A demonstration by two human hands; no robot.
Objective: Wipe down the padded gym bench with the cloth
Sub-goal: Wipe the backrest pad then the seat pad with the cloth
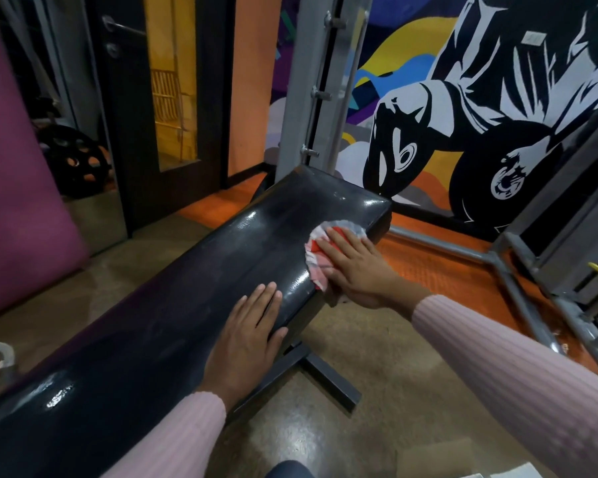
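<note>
Pressing flat from the head view, your right hand (351,267) spreads its fingers over the cloth (320,251) at the right edge of the black padded bench (194,270), centre of the frame. Your left hand (247,334) rests open-palmed on the pad lower down, holding nothing. Thin and limp, the cloth will likely bunch; keep your palm across its middle. The glossy vinyl looks slick.

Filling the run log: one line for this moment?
wiping | right hand presses cloth on bench right edge | left hand flat on pad
</note>
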